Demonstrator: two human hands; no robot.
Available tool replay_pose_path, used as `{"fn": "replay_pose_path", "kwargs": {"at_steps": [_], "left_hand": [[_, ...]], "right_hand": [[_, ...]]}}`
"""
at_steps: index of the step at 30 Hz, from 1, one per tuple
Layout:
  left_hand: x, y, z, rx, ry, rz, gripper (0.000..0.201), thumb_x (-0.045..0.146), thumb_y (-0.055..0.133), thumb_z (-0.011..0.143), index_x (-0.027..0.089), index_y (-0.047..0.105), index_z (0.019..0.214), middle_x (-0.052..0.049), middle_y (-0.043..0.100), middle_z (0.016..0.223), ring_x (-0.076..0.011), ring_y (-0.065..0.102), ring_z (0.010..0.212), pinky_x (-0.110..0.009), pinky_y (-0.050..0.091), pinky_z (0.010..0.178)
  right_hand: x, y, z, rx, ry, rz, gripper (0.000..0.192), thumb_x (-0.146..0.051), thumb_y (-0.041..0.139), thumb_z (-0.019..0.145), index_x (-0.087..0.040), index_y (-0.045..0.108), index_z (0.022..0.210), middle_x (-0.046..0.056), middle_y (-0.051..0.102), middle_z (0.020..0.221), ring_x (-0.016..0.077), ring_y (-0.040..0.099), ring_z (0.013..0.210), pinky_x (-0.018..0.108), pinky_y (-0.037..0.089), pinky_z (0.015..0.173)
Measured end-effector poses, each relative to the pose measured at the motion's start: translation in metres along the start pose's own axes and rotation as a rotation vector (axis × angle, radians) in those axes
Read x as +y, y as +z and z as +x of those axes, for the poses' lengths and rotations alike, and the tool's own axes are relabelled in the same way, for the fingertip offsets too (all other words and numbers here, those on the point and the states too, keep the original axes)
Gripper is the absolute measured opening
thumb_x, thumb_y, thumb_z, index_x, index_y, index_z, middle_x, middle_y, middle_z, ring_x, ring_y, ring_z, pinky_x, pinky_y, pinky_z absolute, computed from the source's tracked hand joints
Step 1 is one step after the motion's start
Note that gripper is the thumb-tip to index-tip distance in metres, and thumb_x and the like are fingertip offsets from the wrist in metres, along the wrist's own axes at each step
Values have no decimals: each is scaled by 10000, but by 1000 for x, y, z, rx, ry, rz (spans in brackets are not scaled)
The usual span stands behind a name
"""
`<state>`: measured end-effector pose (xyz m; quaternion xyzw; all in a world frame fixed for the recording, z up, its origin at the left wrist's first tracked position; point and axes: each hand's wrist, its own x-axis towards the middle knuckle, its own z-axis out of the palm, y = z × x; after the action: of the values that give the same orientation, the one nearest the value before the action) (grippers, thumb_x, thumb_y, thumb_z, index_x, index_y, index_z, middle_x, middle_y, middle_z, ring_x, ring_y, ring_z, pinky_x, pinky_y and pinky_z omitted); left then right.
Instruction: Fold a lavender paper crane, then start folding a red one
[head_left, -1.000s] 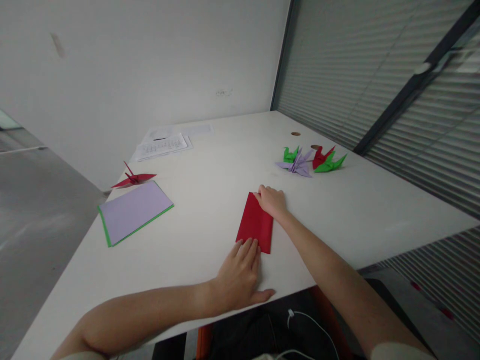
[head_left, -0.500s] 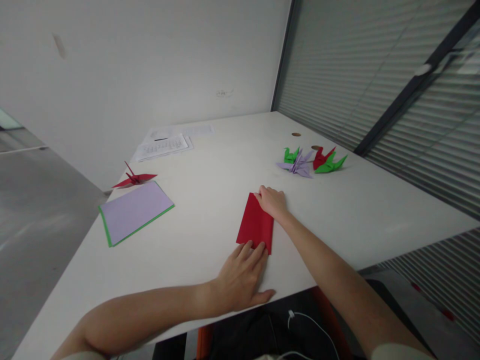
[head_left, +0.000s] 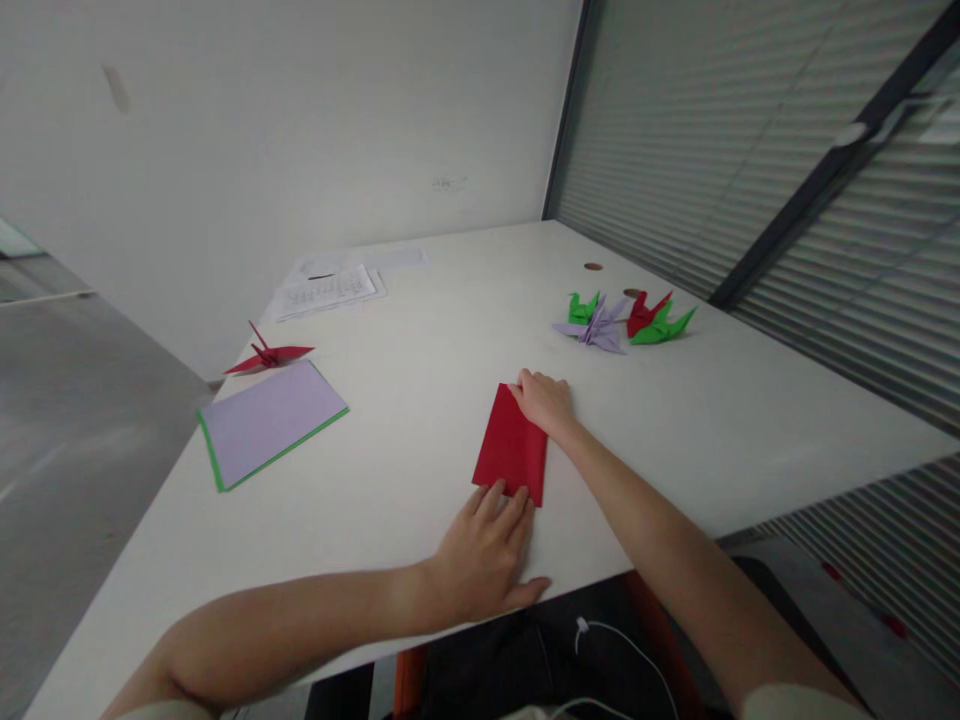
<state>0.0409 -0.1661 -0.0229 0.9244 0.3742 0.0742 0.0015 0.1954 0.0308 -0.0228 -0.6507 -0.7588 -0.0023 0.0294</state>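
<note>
A folded sheet of red paper (head_left: 510,440) lies on the white table in front of me, longer than it is wide. My left hand (head_left: 484,545) rests at its near edge, fingertips on the paper and thumb stretched out along the table's edge. At the far right corner, my right hand (head_left: 546,402) has its fingers curled over the paper, with the thumb on top. Part of that corner is hidden beneath it.
Lilac paper (head_left: 274,420) lies over green sheets (head_left: 214,455) on the left, beside a red paper crane (head_left: 270,357). Further right stand a lilac crane (head_left: 596,328), green cranes (head_left: 664,327) and another red one (head_left: 641,315). Printed papers (head_left: 326,290) lie at the back.
</note>
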Motion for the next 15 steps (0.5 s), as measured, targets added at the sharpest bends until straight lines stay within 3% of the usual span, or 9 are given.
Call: {"fn": "replay_pose_path", "kwargs": {"at_steps": [11,15], "left_hand": [[1,2,-1,22,-2,12,753,637,286,932,59,468,1379,-162,452,1453,-352,399,1315,-452,309,1094],[1,2,-1,18,-15,-14,748,635,284,935,86,406,1429,-150,445,1462,-354,405,1310,-471,311,1087]], "right_hand": [[-1,-1,-1,2,-10,-13,317,-382,344,993,-163,547,1098,148,671,1063,274,630,995,417,408,857],[-1,-1,-2,5,-15,-9,318,-380,345,993,-159,548,1095,149,672,1061,272,631,988,416,404,860]]}}
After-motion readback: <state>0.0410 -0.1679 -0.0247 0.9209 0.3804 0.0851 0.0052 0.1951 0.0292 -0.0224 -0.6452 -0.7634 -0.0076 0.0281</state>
